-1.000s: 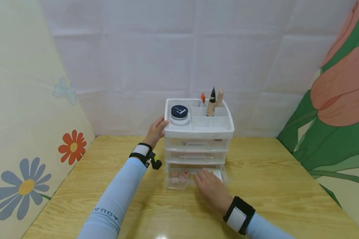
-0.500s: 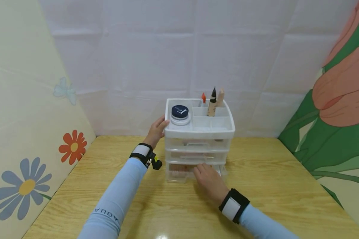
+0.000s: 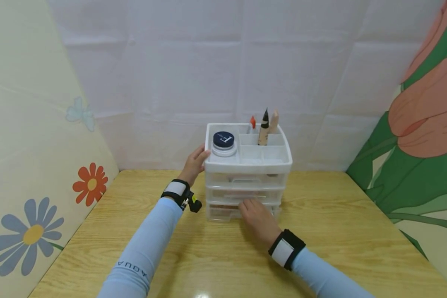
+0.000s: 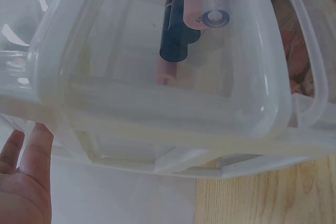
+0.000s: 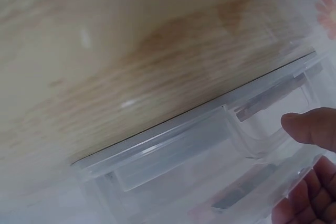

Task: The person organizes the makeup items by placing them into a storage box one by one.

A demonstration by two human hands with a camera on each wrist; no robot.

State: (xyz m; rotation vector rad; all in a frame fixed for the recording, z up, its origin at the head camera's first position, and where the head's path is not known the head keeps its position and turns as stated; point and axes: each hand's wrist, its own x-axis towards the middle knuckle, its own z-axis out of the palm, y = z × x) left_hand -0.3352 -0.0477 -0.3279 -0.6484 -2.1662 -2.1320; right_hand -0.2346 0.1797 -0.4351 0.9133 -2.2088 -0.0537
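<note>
A white organizer with clear drawers stands on the wooden table. At its upper left side is my left hand, thumb at the rim; the left wrist view shows extended fingers against the plastic. My right hand is at the front of the bottom drawer, which sticks out slightly. In the right wrist view the thumb is by the drawer's handle cutout, with the other fingers curled at the front edge. The drawer's contents are mostly hidden.
On the organizer's top stand a dark-lidded round jar, a black-tipped beige tube, a red-tipped item and a pale pink stick. Pink and black tubes lie in an upper drawer. A white cloth hangs behind.
The bottom drawer has slid inward, from well pulled out to nearly flush, with my right hand moving along. My left hand stays at the organizer's side.
</note>
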